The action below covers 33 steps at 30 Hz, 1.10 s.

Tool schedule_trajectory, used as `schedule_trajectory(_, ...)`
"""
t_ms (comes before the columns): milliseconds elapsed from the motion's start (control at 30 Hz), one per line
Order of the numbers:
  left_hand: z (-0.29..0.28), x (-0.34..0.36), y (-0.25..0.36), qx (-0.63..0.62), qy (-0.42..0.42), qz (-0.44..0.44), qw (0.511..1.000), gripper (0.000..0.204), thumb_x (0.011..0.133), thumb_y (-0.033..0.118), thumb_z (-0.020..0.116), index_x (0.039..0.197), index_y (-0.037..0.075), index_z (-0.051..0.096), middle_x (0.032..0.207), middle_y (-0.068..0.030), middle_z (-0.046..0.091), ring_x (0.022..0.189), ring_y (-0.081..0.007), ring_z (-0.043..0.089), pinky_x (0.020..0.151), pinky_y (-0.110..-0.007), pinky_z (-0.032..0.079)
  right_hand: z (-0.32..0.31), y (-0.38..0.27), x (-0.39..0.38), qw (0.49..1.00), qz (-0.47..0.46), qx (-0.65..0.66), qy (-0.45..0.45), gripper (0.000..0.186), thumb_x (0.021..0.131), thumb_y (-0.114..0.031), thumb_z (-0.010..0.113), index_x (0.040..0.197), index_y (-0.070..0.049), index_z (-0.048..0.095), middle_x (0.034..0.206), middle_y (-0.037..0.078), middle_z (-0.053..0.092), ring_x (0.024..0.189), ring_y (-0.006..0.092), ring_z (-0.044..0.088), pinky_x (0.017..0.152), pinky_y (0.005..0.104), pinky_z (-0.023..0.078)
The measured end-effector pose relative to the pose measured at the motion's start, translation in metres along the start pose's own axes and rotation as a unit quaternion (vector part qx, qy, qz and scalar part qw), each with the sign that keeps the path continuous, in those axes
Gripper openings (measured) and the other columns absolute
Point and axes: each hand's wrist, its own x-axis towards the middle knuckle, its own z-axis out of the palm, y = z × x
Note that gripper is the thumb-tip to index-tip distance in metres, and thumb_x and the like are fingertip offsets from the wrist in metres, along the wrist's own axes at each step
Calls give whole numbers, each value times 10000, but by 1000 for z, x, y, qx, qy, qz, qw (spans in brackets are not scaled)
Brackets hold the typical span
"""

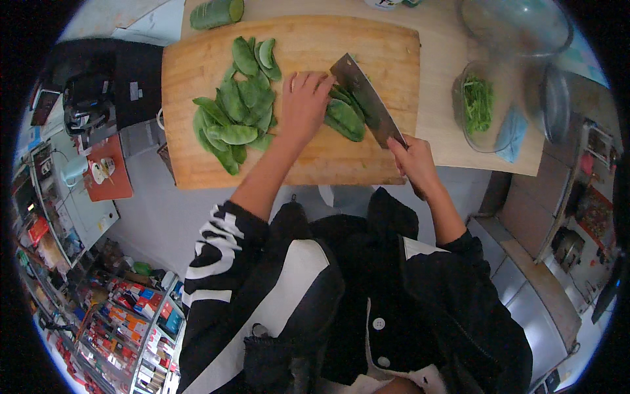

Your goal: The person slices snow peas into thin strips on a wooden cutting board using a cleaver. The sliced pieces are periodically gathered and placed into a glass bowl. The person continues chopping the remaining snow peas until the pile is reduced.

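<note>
My left hand [303, 105] is curled over flat green pods [346, 120] on the wooden cutting board [289, 164], its fingertips close beside the blade. My right hand [410, 164] grips the handle of a wide metal cleaver [366, 98], which lies angled across the pods with its tip toward the back of the board. A larger loose pile of flat green pods [243, 102] covers the left part of the board. What lies under my left fingers is partly hidden.
A cut green cucumber-like vegetable [215, 13] sits behind the board. To the right are a glass container of chopped greens [478, 102], a blue cloth [513, 134], a large glass bowl [515, 20] and a round lid [556, 105]. A cluttered shelf [125, 328] stands at lower left.
</note>
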Motion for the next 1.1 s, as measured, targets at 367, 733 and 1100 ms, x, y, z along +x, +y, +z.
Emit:
schedule_trajectory(367, -8, 22, -17, -31, -36, 174, 984, 148, 692, 98, 545, 837, 127, 549, 840, -14, 516, 861, -192, 497, 807, -346, 369, 5, 8, 1, 998, -5, 56, -5, 335, 854, -284, 556, 654, -21, 501, 481, 3, 431, 398, 70, 417, 374, 236, 353)
schedule_trajectory(733, 2, -50, 10, -118, -45, 96, 987, 335, 704, 61, 557, 1035, 109, 549, 1041, -94, 531, 824, -260, 551, 666, -354, 450, 8, 0, -16, 994, -45, -98, 27, 323, 819, -336, 552, 876, -34, 648, 611, 218, 561, 594, 360, 577, 561, 420, 447)
schedule_trajectory(1100, 16, -60, 8, -158, -37, 46, 986, 428, 680, 107, 660, 1088, 105, 531, 1089, -118, 521, 893, -284, 552, 712, -343, 484, 15, -10, -24, 992, -53, -111, 4, 381, 879, -366, 456, 956, -36, 632, 772, 220, 605, 752, 381, 583, 674, 431, 464)
